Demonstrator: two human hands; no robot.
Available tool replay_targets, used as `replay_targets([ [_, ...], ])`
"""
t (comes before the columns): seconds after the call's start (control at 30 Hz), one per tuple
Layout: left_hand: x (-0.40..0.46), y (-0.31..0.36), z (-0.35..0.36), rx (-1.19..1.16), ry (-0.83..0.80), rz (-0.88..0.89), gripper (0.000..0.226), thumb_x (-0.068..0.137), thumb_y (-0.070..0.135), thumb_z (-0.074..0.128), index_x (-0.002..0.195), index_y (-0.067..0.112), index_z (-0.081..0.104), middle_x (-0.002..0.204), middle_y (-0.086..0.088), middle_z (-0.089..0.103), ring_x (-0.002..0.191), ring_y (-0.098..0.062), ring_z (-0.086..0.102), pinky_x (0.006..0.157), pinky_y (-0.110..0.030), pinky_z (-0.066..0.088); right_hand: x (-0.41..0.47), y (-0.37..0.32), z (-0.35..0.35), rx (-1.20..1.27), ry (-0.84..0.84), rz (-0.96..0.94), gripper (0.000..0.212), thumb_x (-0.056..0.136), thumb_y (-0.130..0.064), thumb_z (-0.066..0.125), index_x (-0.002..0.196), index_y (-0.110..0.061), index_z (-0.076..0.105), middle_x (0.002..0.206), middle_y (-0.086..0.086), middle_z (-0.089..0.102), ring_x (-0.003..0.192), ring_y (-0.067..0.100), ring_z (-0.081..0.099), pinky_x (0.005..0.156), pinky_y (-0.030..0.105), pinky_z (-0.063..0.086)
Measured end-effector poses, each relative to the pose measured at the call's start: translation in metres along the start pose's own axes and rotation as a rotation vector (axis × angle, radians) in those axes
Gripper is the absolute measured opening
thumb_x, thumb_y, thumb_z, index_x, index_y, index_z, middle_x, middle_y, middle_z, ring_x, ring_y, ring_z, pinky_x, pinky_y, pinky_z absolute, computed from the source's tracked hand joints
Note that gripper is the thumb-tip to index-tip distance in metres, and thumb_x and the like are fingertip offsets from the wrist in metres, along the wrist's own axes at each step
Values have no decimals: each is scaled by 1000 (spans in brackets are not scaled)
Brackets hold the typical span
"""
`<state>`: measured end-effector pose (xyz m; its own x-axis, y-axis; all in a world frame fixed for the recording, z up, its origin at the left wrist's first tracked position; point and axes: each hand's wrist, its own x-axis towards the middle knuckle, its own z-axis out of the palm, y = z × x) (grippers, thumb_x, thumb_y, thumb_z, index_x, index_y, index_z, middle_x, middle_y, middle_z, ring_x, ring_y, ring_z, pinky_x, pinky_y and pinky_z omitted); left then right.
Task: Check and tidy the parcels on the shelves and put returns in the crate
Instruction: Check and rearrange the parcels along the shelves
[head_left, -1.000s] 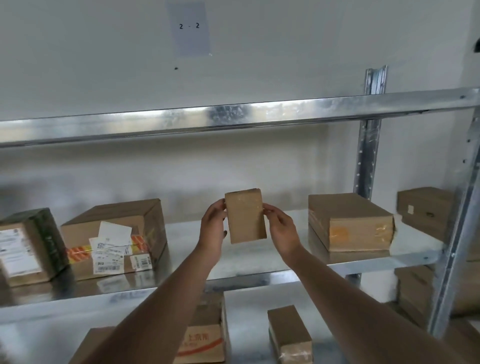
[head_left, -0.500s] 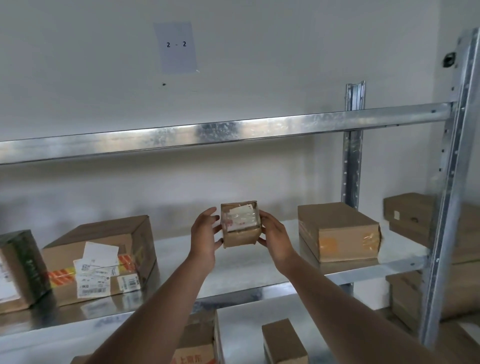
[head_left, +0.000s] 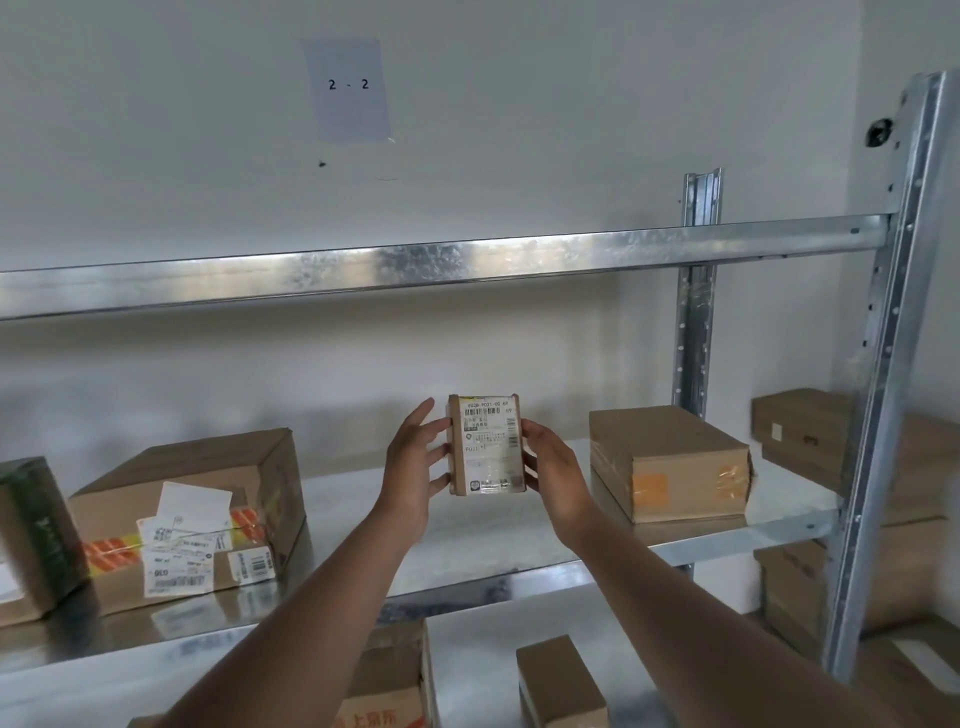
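Cardboard parcel (head_left: 485, 445), pinched between my left hand (head_left: 415, 462) and right hand (head_left: 553, 467), is now showing its label for checking after I turned it.

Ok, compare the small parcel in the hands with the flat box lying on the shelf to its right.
The small parcel is held upright above the shelf between the left hand and right hand; the flat box lies flat on it. The small parcel shows a white printed label; the flat box shows only an orange patch and clear tape. The flat box is bigger. Both are brown cardboard.
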<state>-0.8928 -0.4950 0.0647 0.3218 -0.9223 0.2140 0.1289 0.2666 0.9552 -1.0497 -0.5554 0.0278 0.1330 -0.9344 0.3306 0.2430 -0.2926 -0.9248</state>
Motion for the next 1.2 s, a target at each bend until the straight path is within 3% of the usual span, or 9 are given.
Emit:
replay_targets([
  [0.1,2,-4,-2,11,5,-7,42,98,23,52,136,40,55,129,3,65,123,-24,58,107,-54,39,-1,5,4,-41,14,-28,27,109,-27,40,118,-20,65,115,3,73,109,25,69,88,40,58],
  [0.23,1,-12,-10,49,-3,-5,52,100,15,46,146,38,46,106,8,66,119,-23,55,108,-52,36,-7,12,11,-154,-15,-17,27,108,-24,41,119,-19,65,114,-3,69,105,14,65,70,13,52],
  [0.43,12,-42,-35,153,35,-4,66,100,9,50,155,38,29,127,-22,59,104,-16,63,74,-31,49,-13,33,29,-98,-140,151,20,108,-11,36,115,-13,55,104,4,63,99,20,64,77,26,56],
  [0.6,24,-63,-44,286,38,5,91,74,30,61,153,52,21,129,-18,42,111,-30,59,103,-45,50,-16,44,43,-134,-202,186,24,105,-4,40,128,0,40,110,11,60,92,17,63,64,18,53],
  [0.73,11,-62,-36,499,26,14,80,97,17,52,158,42,8,129,-7,26,96,-10,54,80,-12,49,-15,45,41,-194,-189,250,31,102,-8,47,132,-4,39,109,9,61,81,12,59,54,13,47],
  [0.8,4,-67,-31,751,97,114,87,95,31,56,158,44,-2,141,-8,22,114,-22,56,94,-32,55,-13,47,40,-261,-174,287,40,99,-18,54,136,-11,40,113,4,59,82,10,57,59,15,44],
  [0.9,-2,-66,-11,1063,232,277,93,89,44,59,158,42,-3,159,-4,8,152,-38,11,118,-66,15,-11,44,32,-230,-58,260,60,88,-20,61,144,-17,38,131,5,46,106,19,55,80,20,44],
  [1.03,-7,-58,29,1096,165,525,91,86,42,56,159,42,2,167,-7,2,155,-40,-8,118,-70,6,-22,19,5,-355,87,20,44,101,-7,54,144,-12,44,150,8,45,140,27,45,111,31,40],
  [1.2,-23,-69,82,965,21,686,86,83,36,48,159,43,8,169,0,-4,156,-33,-12,118,-67,4,-34,-7,-59,-583,393,-322,33,95,-5,51,117,-23,67,130,-1,66,122,17,60,111,41,47],
])
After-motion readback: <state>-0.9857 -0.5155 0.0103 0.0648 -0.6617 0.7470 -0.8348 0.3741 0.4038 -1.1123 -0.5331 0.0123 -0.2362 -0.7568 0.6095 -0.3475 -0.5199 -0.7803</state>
